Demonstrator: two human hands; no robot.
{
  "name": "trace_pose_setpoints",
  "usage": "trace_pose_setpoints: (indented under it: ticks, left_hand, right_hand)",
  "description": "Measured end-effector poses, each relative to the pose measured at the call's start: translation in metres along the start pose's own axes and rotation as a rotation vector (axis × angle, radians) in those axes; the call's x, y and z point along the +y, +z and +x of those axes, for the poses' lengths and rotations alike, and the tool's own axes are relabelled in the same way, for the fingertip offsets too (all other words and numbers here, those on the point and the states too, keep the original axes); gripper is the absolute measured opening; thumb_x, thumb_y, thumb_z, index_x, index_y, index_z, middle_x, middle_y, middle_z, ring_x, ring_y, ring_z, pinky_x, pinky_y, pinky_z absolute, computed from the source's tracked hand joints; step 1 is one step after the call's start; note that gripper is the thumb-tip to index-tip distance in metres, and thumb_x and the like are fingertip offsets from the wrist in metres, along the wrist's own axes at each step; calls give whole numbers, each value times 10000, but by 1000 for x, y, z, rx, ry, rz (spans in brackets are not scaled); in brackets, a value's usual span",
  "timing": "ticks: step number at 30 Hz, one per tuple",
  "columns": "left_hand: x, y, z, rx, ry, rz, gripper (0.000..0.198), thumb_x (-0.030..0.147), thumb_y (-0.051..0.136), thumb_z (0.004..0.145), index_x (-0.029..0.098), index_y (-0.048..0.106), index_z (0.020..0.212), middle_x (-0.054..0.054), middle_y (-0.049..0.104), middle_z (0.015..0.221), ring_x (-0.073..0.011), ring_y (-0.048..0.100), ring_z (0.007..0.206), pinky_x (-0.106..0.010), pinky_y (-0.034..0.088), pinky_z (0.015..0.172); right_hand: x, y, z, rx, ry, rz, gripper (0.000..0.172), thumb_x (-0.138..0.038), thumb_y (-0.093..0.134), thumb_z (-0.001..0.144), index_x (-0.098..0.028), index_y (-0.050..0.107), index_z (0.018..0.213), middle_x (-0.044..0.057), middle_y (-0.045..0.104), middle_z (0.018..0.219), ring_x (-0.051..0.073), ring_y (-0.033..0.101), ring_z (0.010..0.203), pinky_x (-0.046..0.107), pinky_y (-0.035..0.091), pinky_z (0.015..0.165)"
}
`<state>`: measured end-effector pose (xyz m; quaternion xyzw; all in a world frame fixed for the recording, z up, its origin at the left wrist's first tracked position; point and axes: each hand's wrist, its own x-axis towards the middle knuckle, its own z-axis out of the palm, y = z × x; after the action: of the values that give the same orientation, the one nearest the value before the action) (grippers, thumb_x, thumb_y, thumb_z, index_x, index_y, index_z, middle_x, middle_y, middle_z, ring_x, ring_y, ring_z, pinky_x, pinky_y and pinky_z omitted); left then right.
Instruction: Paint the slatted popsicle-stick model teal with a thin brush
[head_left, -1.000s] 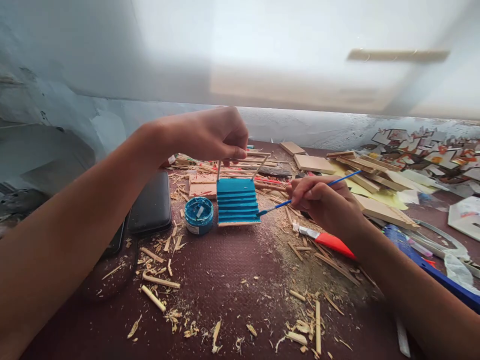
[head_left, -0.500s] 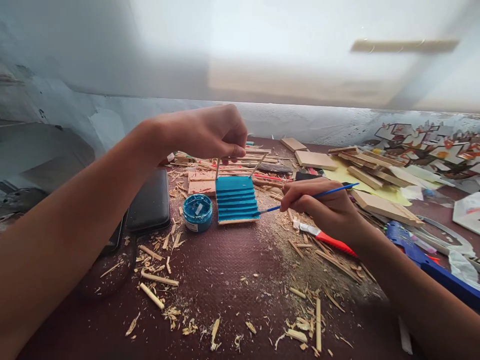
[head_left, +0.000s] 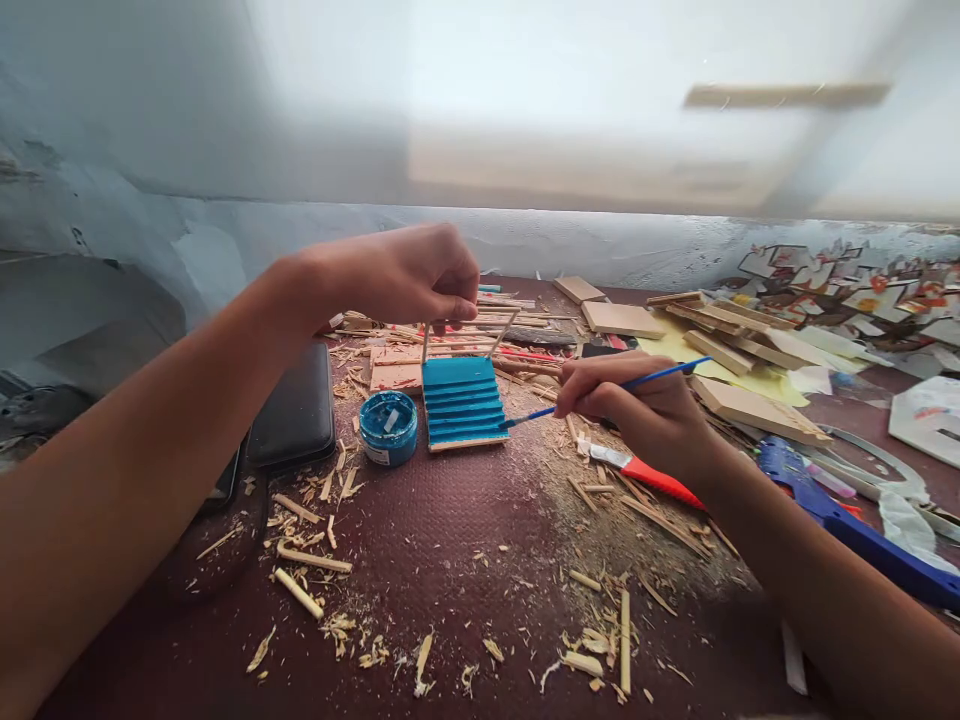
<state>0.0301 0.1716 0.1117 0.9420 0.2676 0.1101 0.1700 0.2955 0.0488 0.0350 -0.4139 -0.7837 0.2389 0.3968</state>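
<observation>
A small blue ridged piece (head_left: 463, 400) with an unpainted wooden front edge lies on the brown table, thin wooden sticks rising from its back corners. Above its back left side, my left hand (head_left: 439, 285) is closed around the top of the stick frame. My right hand (head_left: 619, 395) pinches a thin blue paintbrush (head_left: 664, 374), its tip touching the right edge of the ridged piece near the front. Just left of the piece stands an open jar of blue paint (head_left: 388, 428) with a small pale patch inside.
A black case (head_left: 292, 410) lies left of the jar. Right of centre are a red-handled knife (head_left: 660, 482), a blue glue gun (head_left: 847, 525) and wooden blocks (head_left: 622, 320). Shavings and sticks litter the table (head_left: 450, 540); a pale wall rises behind.
The whole view has shifted slightly, so most things appear a little further left. Both hands keep their grips, and the brush tip stays at the piece's right edge.
</observation>
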Motion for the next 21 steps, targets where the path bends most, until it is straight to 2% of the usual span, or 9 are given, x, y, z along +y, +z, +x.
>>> trace_pose_setpoints:
  ticks: [4,9,15,21]
  left_hand:
    - [-1,0,1,-4,-4,10,220,312,697,854,115,780,904,-50,700,737,-124,567,651,-247,353,572]
    - [-4,2,2,-11,-11,6,217,312,694,860,119,779,908,-60,712,751,-124,584,652,-243,352,566]
    - [-9,5,2,-14,-17,-24,218,336,697,869,129,762,893,-81,733,774,-140,615,668,-256,390,570]
    - [-12,9,4,1,27,-147,172,322,720,861,151,739,867,-75,728,767,-134,619,669,-251,407,556]
  right_hand:
    - [1,6,2,-54,-63,-72,283,-185,553,843,-276,739,649,-13,614,555,157,476,557,376,394,614]
    - [2,4,3,-16,-55,-145,277,-196,551,837,-262,721,629,-5,607,548,154,484,547,369,363,580]
    - [4,2,0,99,46,82,282,-152,557,806,-258,760,641,-4,575,561,140,449,543,348,302,526]
    - [6,13,-4,-25,80,201,263,-146,579,804,-244,810,726,-1,644,619,134,509,571,323,349,518]
